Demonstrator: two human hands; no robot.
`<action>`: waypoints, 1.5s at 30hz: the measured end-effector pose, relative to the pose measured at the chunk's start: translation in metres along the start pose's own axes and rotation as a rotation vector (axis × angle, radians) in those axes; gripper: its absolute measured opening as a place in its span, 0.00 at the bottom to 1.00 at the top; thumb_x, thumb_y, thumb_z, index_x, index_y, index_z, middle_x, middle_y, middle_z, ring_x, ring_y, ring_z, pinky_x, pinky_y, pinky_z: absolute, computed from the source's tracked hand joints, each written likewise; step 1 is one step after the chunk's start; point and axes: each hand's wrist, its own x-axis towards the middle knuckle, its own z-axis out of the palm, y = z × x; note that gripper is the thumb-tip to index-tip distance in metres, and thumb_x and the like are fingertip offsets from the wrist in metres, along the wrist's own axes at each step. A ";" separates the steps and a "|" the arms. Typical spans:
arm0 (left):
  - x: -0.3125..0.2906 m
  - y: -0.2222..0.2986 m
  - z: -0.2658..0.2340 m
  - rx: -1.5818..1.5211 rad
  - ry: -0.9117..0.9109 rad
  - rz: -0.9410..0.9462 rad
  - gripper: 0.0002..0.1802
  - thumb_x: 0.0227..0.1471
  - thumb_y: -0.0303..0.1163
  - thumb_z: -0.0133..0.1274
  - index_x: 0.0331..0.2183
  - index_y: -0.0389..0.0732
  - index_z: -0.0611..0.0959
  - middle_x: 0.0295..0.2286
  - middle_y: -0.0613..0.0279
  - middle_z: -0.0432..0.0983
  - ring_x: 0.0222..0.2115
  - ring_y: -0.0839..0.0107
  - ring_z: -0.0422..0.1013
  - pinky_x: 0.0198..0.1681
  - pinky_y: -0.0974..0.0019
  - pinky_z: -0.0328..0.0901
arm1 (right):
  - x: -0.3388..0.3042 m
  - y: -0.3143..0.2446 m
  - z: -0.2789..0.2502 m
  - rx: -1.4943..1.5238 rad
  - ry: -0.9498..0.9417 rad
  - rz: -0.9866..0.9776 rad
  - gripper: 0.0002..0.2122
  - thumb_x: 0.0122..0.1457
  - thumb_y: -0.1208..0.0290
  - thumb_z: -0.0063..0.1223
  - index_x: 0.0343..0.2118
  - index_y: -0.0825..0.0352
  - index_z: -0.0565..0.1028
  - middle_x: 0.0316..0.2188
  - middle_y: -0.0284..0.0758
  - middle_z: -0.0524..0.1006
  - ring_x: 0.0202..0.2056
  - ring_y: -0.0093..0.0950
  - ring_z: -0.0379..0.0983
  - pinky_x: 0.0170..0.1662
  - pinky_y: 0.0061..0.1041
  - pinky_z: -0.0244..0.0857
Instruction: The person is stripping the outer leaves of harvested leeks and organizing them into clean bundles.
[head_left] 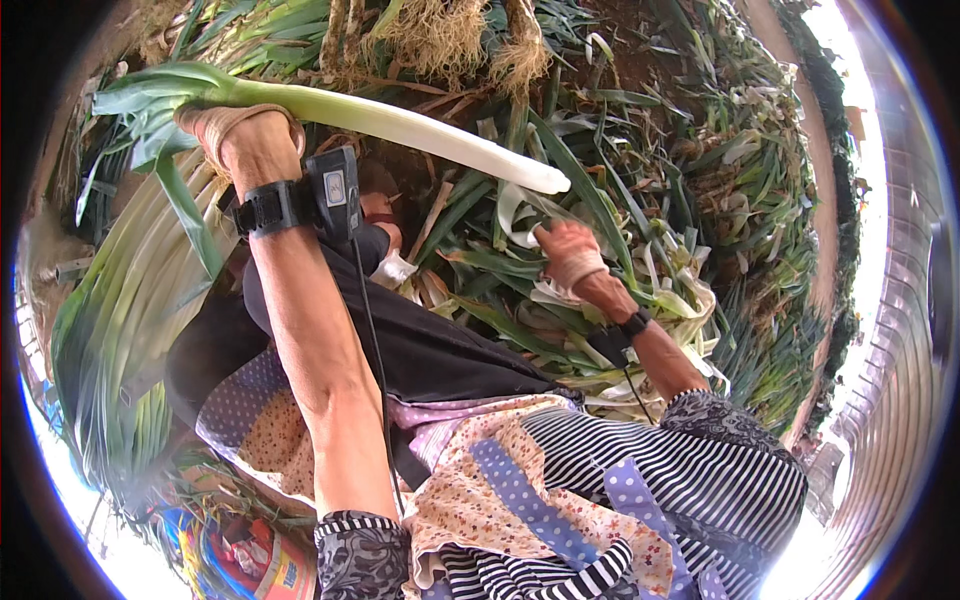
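Observation:
A long leek (420, 128) with a white shank and green top lies across the upper part of the head view. My left hand (225, 125), wrapped in a cloth band, is closed round it near the leaves. The white end, trimmed of roots, points right. Just below that end is my right hand (572, 250), also banded and smeared by motion. Its fingers look curled, with a thin greyish blur in front of them that I cannot make out. A pale curled strip of leek leaf (513, 215) hangs beside it.
Untrimmed leeks with bushy roots (440, 40) lie at the far side. Stripped leaves (590, 170) cover the ground ahead and to the right. A heap of leeks (120, 330) is at my left. Near lower left sits a colourful container (245, 555). Corrugated sheeting (900, 400) borders the right.

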 end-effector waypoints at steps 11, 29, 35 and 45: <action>-0.008 -0.031 0.018 -0.119 0.011 0.184 0.29 0.42 0.67 0.43 0.25 0.49 0.74 0.19 0.64 0.71 0.15 0.67 0.68 0.17 0.66 0.67 | -0.002 0.027 -0.110 0.563 0.610 0.417 0.26 0.43 0.51 0.60 0.43 0.63 0.73 0.40 0.42 0.75 0.40 0.38 0.72 0.42 0.34 0.66; -0.025 -0.054 0.044 -0.182 -0.125 0.124 0.25 0.53 0.59 0.41 0.30 0.46 0.72 0.15 0.63 0.68 0.14 0.68 0.65 0.17 0.66 0.63 | -0.046 0.077 0.144 0.502 -0.185 0.512 0.13 0.54 0.61 0.47 0.42 0.55 0.72 0.35 0.46 0.75 0.41 0.44 0.71 0.42 0.37 0.64; -0.023 -0.035 0.029 -0.198 -0.049 0.159 0.21 0.51 0.52 0.49 0.33 0.43 0.72 0.24 0.62 0.70 0.20 0.68 0.68 0.25 0.64 0.69 | -0.042 0.085 0.036 0.726 0.235 0.912 0.20 0.44 0.63 0.59 0.43 0.57 0.74 0.46 0.38 0.71 0.42 0.35 0.71 0.42 0.32 0.66; -0.023 -0.040 0.023 -0.315 -0.172 0.124 0.18 0.49 0.48 0.53 0.32 0.43 0.73 0.22 0.61 0.72 0.23 0.66 0.69 0.27 0.61 0.65 | 0.068 -0.072 -0.124 1.525 0.323 -0.184 0.17 0.52 0.70 0.53 0.47 0.62 0.69 0.46 0.40 0.71 0.42 0.35 0.71 0.49 0.29 0.64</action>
